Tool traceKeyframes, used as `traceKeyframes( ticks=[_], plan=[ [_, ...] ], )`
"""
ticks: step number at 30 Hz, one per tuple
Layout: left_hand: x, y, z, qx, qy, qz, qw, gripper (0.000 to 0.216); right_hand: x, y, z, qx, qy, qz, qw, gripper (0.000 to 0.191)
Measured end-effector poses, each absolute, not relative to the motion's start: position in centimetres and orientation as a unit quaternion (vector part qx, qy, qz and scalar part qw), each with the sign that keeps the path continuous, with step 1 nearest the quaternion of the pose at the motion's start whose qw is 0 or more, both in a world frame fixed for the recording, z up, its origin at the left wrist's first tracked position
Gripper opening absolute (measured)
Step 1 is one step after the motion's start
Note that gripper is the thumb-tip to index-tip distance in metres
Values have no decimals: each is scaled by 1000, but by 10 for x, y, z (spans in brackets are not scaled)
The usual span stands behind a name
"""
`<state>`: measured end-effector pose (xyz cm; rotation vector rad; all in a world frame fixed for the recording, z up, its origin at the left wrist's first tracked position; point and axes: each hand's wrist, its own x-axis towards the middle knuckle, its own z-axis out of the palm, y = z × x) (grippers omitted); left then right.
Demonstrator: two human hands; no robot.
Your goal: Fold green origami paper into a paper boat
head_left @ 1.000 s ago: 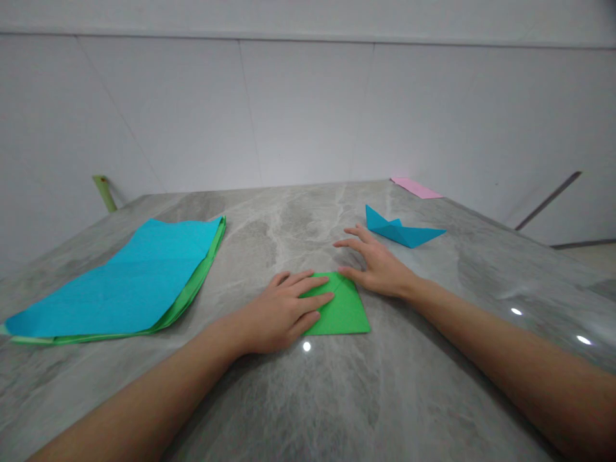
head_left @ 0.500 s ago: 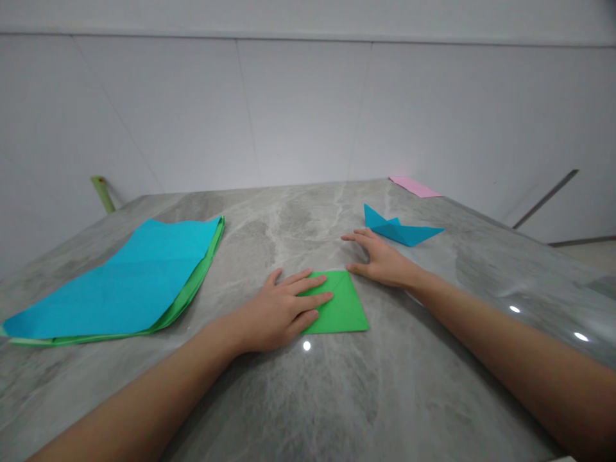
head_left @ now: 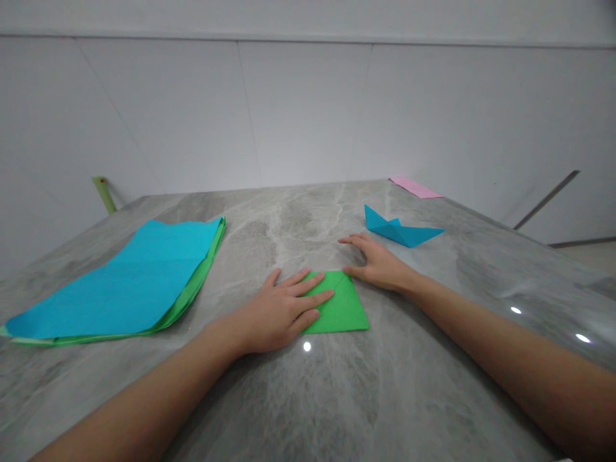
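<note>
A folded green paper square lies on the marble table, its top corner pointing away from me. My left hand rests flat on the paper's left part, with the fingers spread and covering that side. My right hand sits on the table just beyond, its curved fingers beside the paper's upper right edge. It holds nothing. A blue paper boat stands a little past my right fingertips, apart from them.
A stack of large blue and green paper sheets lies at the table's left. A pink paper sheet sits at the far right corner. A green post rises beyond the far left edge, and a white wall stands behind.
My right hand has shifted slightly back from the paper and its fingers have curled a little. My left hand stays on the green paper, and the paper has not moved.
</note>
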<state>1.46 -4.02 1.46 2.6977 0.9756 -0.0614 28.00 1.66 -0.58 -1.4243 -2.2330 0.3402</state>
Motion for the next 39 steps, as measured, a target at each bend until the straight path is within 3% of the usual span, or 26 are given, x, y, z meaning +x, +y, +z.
traceKeyframes(
  ticks=[7, 16, 22, 39],
  plan=[
    [13, -40, 17, 929, 349, -29, 119, 53, 284, 20, -6, -531, -805, 118, 237, 60],
    [19, -49, 24, 940, 336, 27, 43, 41, 279, 22, -11, -535, -796, 16, 284, 51],
    [19, -48, 19, 944, 328, 41, 25, 41, 272, 16, -8, -545, -800, 80, 237, 70],
    [20, -49, 19, 948, 316, 34, 26, 43, 267, 6, -4, -532, -819, 98, 190, 77]
  ],
)
